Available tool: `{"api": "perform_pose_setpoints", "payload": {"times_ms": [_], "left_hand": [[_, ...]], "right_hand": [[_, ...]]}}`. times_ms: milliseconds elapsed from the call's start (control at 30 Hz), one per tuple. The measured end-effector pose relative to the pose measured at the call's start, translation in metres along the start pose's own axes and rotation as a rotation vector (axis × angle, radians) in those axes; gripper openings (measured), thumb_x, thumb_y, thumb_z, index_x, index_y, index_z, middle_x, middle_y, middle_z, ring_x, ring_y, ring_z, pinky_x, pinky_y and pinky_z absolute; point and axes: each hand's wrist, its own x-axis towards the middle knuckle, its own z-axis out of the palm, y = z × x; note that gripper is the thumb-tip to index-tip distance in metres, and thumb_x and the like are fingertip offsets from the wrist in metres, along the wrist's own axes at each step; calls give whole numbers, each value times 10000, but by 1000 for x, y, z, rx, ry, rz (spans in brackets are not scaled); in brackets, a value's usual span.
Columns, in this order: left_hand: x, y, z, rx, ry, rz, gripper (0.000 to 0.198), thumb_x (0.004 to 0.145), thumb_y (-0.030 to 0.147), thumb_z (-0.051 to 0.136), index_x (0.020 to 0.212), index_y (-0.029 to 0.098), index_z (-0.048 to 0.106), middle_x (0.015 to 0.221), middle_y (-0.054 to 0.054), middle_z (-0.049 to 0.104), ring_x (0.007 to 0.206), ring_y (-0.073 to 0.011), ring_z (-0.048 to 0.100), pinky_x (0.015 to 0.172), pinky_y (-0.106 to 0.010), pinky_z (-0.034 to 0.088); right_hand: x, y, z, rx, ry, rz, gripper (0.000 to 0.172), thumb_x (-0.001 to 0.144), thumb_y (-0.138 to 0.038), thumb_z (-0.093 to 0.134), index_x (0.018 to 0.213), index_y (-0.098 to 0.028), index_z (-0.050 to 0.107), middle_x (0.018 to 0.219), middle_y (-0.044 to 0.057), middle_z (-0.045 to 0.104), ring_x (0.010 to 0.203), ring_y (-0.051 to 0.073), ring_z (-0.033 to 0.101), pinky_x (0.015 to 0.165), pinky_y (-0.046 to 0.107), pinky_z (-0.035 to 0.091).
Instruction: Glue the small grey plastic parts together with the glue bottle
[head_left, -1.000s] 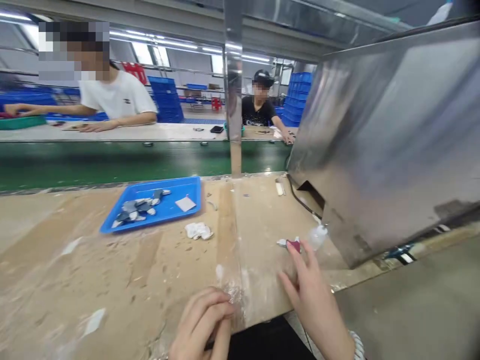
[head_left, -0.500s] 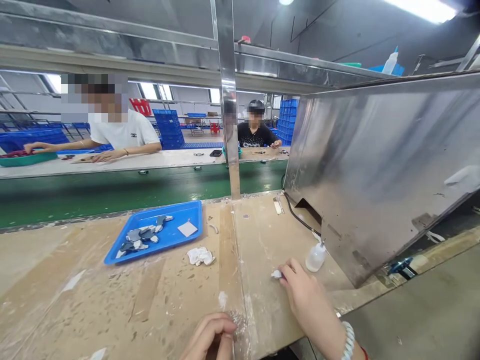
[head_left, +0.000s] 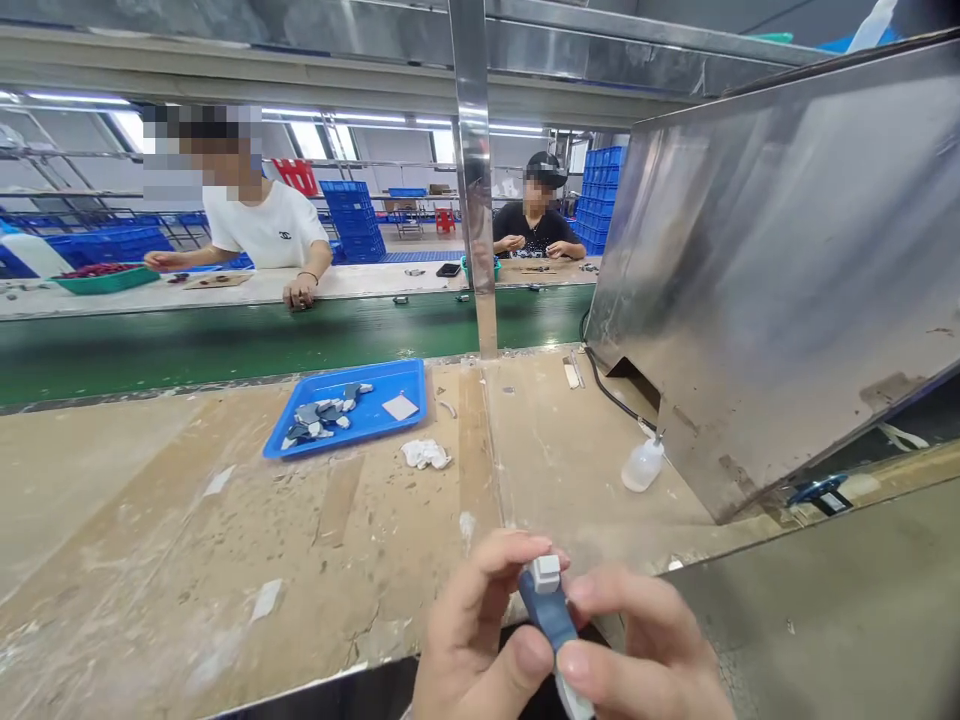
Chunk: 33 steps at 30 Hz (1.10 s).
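Observation:
A small grey-blue piece (head_left: 553, 612) with white ends is held between both hands at the table's front edge. My left hand (head_left: 480, 635) closes on it from the left, thumb near its lower part and fingers by the white block at its top. From the right, my right hand (head_left: 649, 640) pinches the same piece between thumb and fingers. Its lower end is partly covered by the fingers. Beyond the hands, a clear squeeze bottle (head_left: 642, 466) with a thin tip stands on the table.
A blue tray (head_left: 367, 432) holds several similar grey and white pieces and a pale square. Crumpled white tissue (head_left: 426, 455) lies near it. A metal box (head_left: 765, 270) rises at the right. Past a green conveyor belt (head_left: 360, 335), two people sit working.
My right hand has lifted the small piece from the table beside the bottle and brought it to my left hand. Both hands now grip it. The view has tilted down.

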Motion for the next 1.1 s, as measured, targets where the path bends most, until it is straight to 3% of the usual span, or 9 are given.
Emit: {"api": "perform_pose_setpoints", "payload": {"times_ms": [133, 267, 500, 633, 933, 1100], "left_hand": [[12, 0, 2, -58, -73, 95, 285, 786, 483, 809, 968, 283, 718, 954, -43, 670, 706, -149, 661, 644, -255, 602], [13, -7, -3, 27, -15, 148, 290, 769, 486, 820, 949, 271, 745, 961, -68, 717, 759, -186, 708, 664, -279, 629], [9, -20, -18, 268, 56, 402, 197, 834, 310, 808, 1026, 311, 765, 1039, -10, 771, 982, -163, 725, 910, -261, 606], [5, -23, -26, 267, 49, 443, 241, 795, 269, 841, 1021, 313, 770, 991, 25, 788, 925, -143, 737, 834, -219, 628], [8, -22, -41, 380, 25, 426, 185, 778, 215, 852, 937, 290, 796, 884, -13, 796, 821, -194, 765, 769, -301, 664], [11, -26, -48, 405, -15, 369, 208, 777, 173, 845, 948, 281, 795, 903, -25, 797, 829, -199, 775, 768, -285, 667]], "right_hand": [[-8, -11, 5, -11, 104, 153, 266, 917, -109, 654, 1108, -290, 696, 1017, 36, 624, 768, 125, 699, 635, 232, 624], [-11, -21, 12, 12, 139, 342, 280, 947, -258, 648, 1224, -297, 660, 974, 72, 674, 865, 201, 717, 667, 288, 626], [-19, -24, 19, 4, 101, 483, 335, 937, -119, 623, 1204, -305, 702, 949, 65, 699, 821, 175, 700, 654, 254, 586], [-20, -26, 22, 10, 82, 473, 379, 951, -114, 602, 1249, -331, 689, 853, 32, 668, 707, 133, 654, 580, 224, 538], [-18, -6, 14, 89, -135, 313, 421, 924, -30, 584, 1299, -216, 626, 942, 75, 671, 820, 151, 684, 677, 227, 592], [-14, -2, 16, 73, -93, 310, 285, 965, -99, 573, 1223, -171, 669, 886, 74, 670, 773, 130, 683, 672, 194, 597]]}}
